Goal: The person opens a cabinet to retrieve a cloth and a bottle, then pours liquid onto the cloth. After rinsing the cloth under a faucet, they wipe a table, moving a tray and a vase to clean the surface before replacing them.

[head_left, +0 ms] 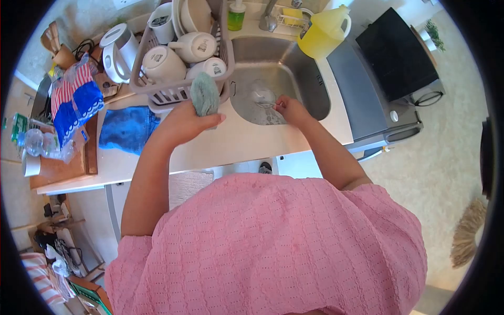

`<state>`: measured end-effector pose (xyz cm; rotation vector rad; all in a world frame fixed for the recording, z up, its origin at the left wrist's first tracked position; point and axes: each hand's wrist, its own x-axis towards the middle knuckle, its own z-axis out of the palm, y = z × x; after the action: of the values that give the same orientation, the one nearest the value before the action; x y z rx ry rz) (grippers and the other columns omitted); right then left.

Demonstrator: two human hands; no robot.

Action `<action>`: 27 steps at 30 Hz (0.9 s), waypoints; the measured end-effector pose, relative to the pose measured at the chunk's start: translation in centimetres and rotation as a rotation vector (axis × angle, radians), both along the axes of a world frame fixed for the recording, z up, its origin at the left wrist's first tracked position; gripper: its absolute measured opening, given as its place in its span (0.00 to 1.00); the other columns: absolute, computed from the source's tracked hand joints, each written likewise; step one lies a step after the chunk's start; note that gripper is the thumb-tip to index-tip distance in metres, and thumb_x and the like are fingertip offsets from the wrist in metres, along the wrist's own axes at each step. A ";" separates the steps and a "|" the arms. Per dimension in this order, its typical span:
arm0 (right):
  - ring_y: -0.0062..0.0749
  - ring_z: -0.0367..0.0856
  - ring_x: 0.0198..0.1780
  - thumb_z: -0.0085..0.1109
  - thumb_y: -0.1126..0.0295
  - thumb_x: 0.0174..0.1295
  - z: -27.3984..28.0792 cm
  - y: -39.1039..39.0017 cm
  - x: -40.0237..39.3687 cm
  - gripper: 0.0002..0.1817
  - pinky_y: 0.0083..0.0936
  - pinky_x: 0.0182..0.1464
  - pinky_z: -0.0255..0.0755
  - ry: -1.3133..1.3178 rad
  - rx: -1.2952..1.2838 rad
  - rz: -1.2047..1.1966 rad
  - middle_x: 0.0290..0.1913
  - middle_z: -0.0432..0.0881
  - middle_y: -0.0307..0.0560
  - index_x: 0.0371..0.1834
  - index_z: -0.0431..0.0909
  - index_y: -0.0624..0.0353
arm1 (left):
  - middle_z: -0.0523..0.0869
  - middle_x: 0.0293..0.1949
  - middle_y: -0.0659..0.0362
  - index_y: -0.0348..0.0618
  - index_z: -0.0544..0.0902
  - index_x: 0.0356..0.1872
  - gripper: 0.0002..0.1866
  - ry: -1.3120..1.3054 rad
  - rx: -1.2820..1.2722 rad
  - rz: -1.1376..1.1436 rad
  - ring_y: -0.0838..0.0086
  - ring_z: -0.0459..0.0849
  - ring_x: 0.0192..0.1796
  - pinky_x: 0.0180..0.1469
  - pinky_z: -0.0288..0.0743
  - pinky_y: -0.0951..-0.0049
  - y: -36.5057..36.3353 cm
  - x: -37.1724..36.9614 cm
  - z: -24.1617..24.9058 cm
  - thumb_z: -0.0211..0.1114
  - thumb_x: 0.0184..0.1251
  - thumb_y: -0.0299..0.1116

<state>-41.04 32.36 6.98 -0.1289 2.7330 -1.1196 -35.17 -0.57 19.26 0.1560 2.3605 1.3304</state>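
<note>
My left hand [185, 123] is closed around a grey-green cloth [205, 94], held up over the counter in front of the dish rack [173, 89]. Over the front part of the metal sink [310, 79], my right hand [291, 111] has its fingers pinched together at the rim of a small clear, shiny item [264, 97]. What that item is, I cannot make out. White mugs [164, 64] and bowls [196, 16] fill the rack. A blue cloth [127, 128] lies on the counter left of my left hand.
A yellow jug [323, 32] stands at the sink's back right corner, with a green soap bottle [236, 16] and faucet [269, 21] behind the sink. A white kettle [118, 50] and a wooden board [68, 168] with packages and bottles are at left.
</note>
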 end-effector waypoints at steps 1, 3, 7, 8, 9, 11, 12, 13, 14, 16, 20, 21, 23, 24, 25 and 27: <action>0.50 0.83 0.41 0.61 0.66 0.55 -1.6 0.9 -1.5 0.09 0.41 0.44 0.74 -0.063 0.292 0.070 0.39 0.84 0.57 0.33 0.83 0.60 | 0.85 0.40 0.53 0.34 0.80 0.47 0.28 0.009 -0.004 -0.022 0.68 0.82 0.44 0.49 0.74 0.69 0.1 0.2 -0.1 0.72 0.52 0.47; 0.50 0.83 0.40 0.60 0.69 0.52 -5.1 2.4 -3.2 0.08 0.42 0.42 0.75 -0.161 0.756 0.334 0.39 0.85 0.56 0.33 0.85 0.58 | 0.84 0.41 0.52 0.35 0.78 0.47 0.28 0.117 -0.075 -0.080 0.66 0.82 0.45 0.50 0.74 0.67 0.8 0.6 -0.4 0.72 0.52 0.47; 0.49 0.83 0.43 0.60 0.64 0.53 -7.3 0.0 -3.8 0.11 0.43 0.47 0.76 -0.229 0.662 0.344 0.42 0.85 0.54 0.33 0.86 0.60 | 0.83 0.42 0.53 0.37 0.76 0.49 0.29 0.172 -0.047 -0.210 0.66 0.81 0.45 0.50 0.74 0.66 2.7 0.2 -3.7 0.72 0.52 0.48; 0.49 0.81 0.48 0.55 0.64 0.56 -8.9 -1.0 -4.4 0.15 0.44 0.51 0.73 -0.057 0.745 0.358 0.46 0.84 0.55 0.38 0.85 0.61 | 0.83 0.46 0.49 0.35 0.74 0.53 0.32 0.120 -0.048 -0.240 0.62 0.81 0.49 0.53 0.73 0.66 3.5 -0.1 -3.0 0.72 0.51 0.47; 0.50 0.80 0.52 0.50 0.63 0.58 -10.5 -1.0 -6.1 0.18 0.46 0.56 0.70 0.096 0.835 0.381 0.50 0.82 0.55 0.44 0.84 0.62 | 0.82 0.49 0.45 0.34 0.72 0.58 0.36 0.053 -0.053 -0.266 0.58 0.81 0.53 0.57 0.72 0.65 4.4 0.0 -2.5 0.72 0.51 0.45; 0.49 0.80 0.51 0.51 0.50 0.62 2.4 -2.3 -3.7 0.24 0.45 0.57 0.69 -0.335 0.547 0.377 0.51 0.82 0.55 0.45 0.84 0.59 | 0.83 0.46 0.48 0.34 0.73 0.56 0.33 -0.106 -0.001 -0.243 0.63 0.82 0.50 0.54 0.73 0.68 5.4 -0.2 -3.9 0.72 0.52 0.42; 0.49 0.80 0.51 0.52 0.48 0.63 3.5 -1.6 -3.7 0.25 0.43 0.56 0.70 -0.124 0.360 0.385 0.51 0.82 0.54 0.49 0.82 0.59 | 0.83 0.46 0.48 0.34 0.73 0.56 0.33 -0.097 -0.008 -0.298 0.63 0.82 0.50 0.54 0.73 0.68 6.2 -0.2 -3.9 0.72 0.52 0.42; 0.48 0.80 0.51 0.52 0.49 0.64 10.5 -0.8 0.3 0.24 0.40 0.56 0.70 -0.016 0.049 0.329 0.50 0.82 0.53 0.50 0.81 0.58 | 0.83 0.45 0.50 0.34 0.74 0.54 0.30 -0.087 0.019 -0.302 0.66 0.82 0.48 0.52 0.73 0.69 7.0 -0.1 -3.9 0.71 0.53 0.41; 0.44 0.80 0.50 0.52 0.50 0.66 11.9 -0.2 1.5 0.22 0.36 0.54 0.71 -0.006 -0.337 0.303 0.49 0.83 0.50 0.50 0.82 0.53 | 0.83 0.44 0.52 0.33 0.75 0.52 0.28 -0.078 0.048 -0.310 0.68 0.82 0.46 0.50 0.74 0.70 7.6 0.0 -4.0 0.71 0.55 0.40; 0.43 0.79 0.52 0.53 0.54 0.66 14.5 1.6 5.0 0.16 0.38 0.57 0.68 -0.038 -0.999 0.247 0.46 0.84 0.44 0.48 0.83 0.49 | 0.83 0.41 0.55 0.35 0.76 0.50 0.25 -0.049 0.071 -0.375 0.70 0.81 0.42 0.46 0.74 0.71 8.8 -0.3 -5.9 0.71 0.56 0.41; 0.41 0.73 0.61 0.56 0.61 0.64 14.2 4.5 15.3 0.11 0.49 0.61 0.61 0.272 0.367 -0.109 0.45 0.82 0.41 0.47 0.83 0.42 | 0.83 0.38 0.58 0.37 0.78 0.50 0.25 -0.125 0.024 -0.567 0.73 0.80 0.39 0.42 0.73 0.73 13.7 1.6 -5.4 0.70 0.58 0.43; 0.42 0.70 0.62 0.55 0.59 0.64 10.4 6.2 17.8 0.12 0.52 0.61 0.59 0.464 0.472 -0.020 0.47 0.81 0.43 0.48 0.82 0.42 | 0.83 0.38 0.58 0.37 0.78 0.50 0.25 -0.120 0.018 -0.653 0.73 0.80 0.39 0.42 0.73 0.73 15.3 2.4 -5.0 0.70 0.58 0.43; 0.43 0.68 0.64 0.52 0.54 0.65 6.3 8.4 23.8 0.16 0.54 0.61 0.58 0.437 0.431 -0.059 0.52 0.78 0.45 0.51 0.80 0.42 | 0.83 0.42 0.55 0.32 0.72 0.54 0.26 -0.172 -0.115 -0.746 0.71 0.81 0.44 0.46 0.76 0.70 18.8 4.7 -4.5 0.69 0.59 0.37; 0.44 0.67 0.63 0.50 0.50 0.66 6.0 9.9 30.4 0.19 0.52 0.61 0.60 0.237 0.259 -0.276 0.54 0.76 0.47 0.54 0.79 0.43 | 0.83 0.42 0.55 0.32 0.72 0.54 0.26 -0.156 -0.143 -0.904 0.71 0.81 0.44 0.46 0.76 0.70 23.0 7.4 -5.1 0.69 0.59 0.37; 0.44 0.67 0.63 0.50 0.50 0.66 5.8 10.7 33.5 0.19 0.52 0.61 0.60 0.233 0.264 -0.349 0.54 0.76 0.47 0.54 0.79 0.43 | 0.83 0.41 0.55 0.32 0.72 0.54 0.26 -0.206 -0.113 -0.978 0.72 0.81 0.42 0.42 0.77 0.70 24.9 9.4 -6.6 0.69 0.59 0.37; 0.46 0.68 0.63 0.47 0.46 0.67 5.0 12.2 39.7 0.23 0.47 0.60 0.63 0.087 0.065 -0.562 0.56 0.75 0.48 0.56 0.77 0.45 | 0.82 0.39 0.54 0.32 0.72 0.54 0.27 -0.260 -0.094 -1.097 0.72 0.82 0.39 0.38 0.78 0.71 29.2 14.5 -7.7 0.69 0.59 0.38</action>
<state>-1.38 44.59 11.98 0.6508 2.9653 -1.1591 -20.72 28.67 11.59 1.0017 1.6280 0.6272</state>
